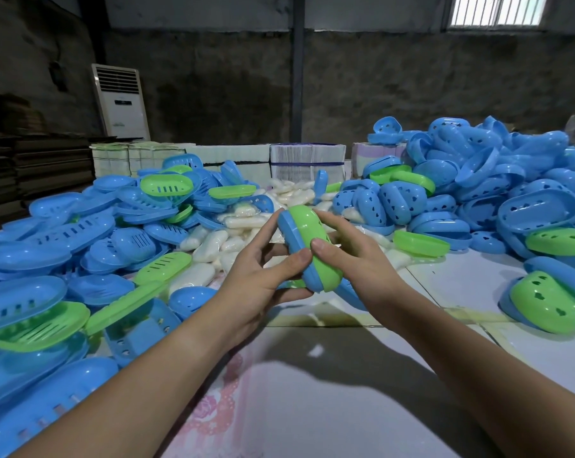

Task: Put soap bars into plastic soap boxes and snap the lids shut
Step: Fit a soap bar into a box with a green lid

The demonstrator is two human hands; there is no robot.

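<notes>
A soap box (304,238) with a blue half and a green half is held on edge above the table, its two halves pressed together. My left hand (263,276) grips its blue side, thumb at the near end and fingertips at the far end. My right hand (348,256) grips the green side, thumb on top near my left thumb. Whether a soap bar is inside is hidden. White wrapped soap bars (213,241) lie in a heap behind my hands.
Blue and green slotted box halves (81,246) are piled at the left. A large heap of blue halves with heart holes (497,180) fills the right. A closed blue-green box (544,300) lies at the right on the white table (345,391). Stacked cartons (307,160) stand behind.
</notes>
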